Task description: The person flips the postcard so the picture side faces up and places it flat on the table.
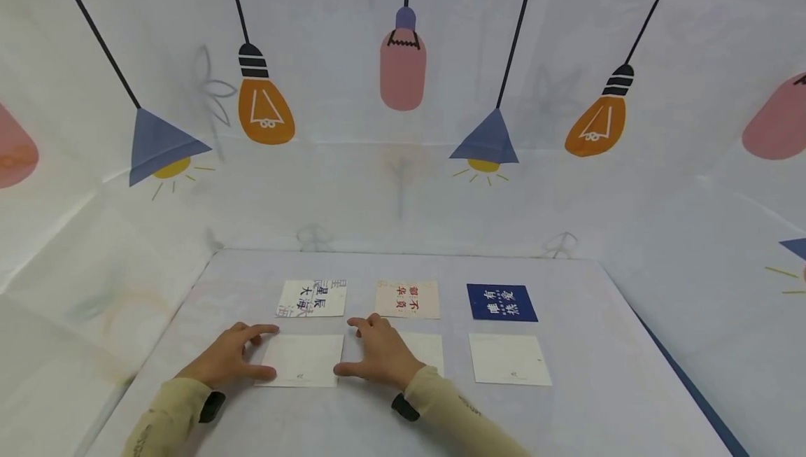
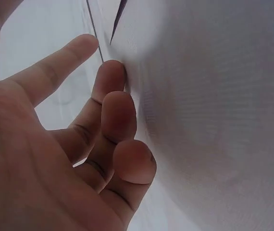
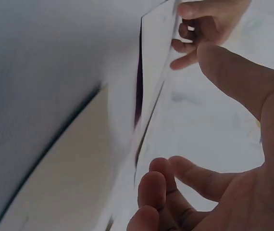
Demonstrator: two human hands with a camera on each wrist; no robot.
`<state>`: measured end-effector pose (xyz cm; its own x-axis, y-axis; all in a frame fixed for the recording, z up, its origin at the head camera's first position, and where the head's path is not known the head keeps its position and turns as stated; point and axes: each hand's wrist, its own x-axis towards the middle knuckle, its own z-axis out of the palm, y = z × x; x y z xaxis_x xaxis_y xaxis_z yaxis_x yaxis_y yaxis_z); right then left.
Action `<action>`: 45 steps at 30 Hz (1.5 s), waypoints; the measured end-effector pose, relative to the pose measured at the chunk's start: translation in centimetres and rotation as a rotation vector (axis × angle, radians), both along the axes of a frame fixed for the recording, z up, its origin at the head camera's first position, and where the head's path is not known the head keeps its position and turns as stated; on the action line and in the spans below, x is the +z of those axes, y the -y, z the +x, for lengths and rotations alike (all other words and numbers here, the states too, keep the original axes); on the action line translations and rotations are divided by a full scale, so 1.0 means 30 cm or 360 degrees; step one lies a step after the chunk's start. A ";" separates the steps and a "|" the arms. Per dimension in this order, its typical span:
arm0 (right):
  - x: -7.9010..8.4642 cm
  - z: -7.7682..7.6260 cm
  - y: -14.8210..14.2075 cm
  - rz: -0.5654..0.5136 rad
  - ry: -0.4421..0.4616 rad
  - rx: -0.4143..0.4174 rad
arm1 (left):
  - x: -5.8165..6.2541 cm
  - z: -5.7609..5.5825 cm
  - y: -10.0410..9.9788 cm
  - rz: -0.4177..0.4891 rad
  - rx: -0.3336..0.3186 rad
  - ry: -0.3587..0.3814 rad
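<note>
A blank white card [image 1: 302,359] lies at the front left of the table, between my two hands. At its left side is my left hand [image 1: 223,359], thumb and forefinger spread apart, the thumb over the card's near left corner. My right hand [image 1: 383,357] stands at its right side, the thumb by the near right corner. Whether either thumb touches the card I cannot tell. In the left wrist view the fingers [image 2: 119,115] are loosely bent around nothing. The right wrist view shows this card [image 3: 156,53] beyond the right thumb. A second blank card [image 1: 429,348] is partly hidden behind my right hand.
A third blank card [image 1: 508,359] lies at the front right. Behind are a white card with black characters [image 1: 313,299], a cream card with red characters [image 1: 408,300] and a dark blue card [image 1: 502,302]. The white table [image 1: 604,387] meets a lamp-printed cloth [image 1: 340,191].
</note>
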<state>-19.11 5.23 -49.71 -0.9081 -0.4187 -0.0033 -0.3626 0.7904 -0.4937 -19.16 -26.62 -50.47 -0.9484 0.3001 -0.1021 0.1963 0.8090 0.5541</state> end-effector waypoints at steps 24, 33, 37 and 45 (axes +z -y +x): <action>-0.041 0.009 0.093 0.0229 -0.0136 -0.0034 | -0.008 0.002 -0.006 0.0124 0.0097 0.0128; -0.037 0.019 0.097 0.0201 -0.0183 -0.0035 | -0.012 0.013 -0.017 0.0340 0.0278 0.0353; -0.036 0.022 0.097 0.0158 -0.0196 -0.0029 | -0.023 0.014 -0.013 0.0452 0.0261 0.0366; -0.043 0.021 0.088 0.0049 -0.0238 -0.0013 | -0.037 0.014 -0.013 0.0573 0.0277 0.0389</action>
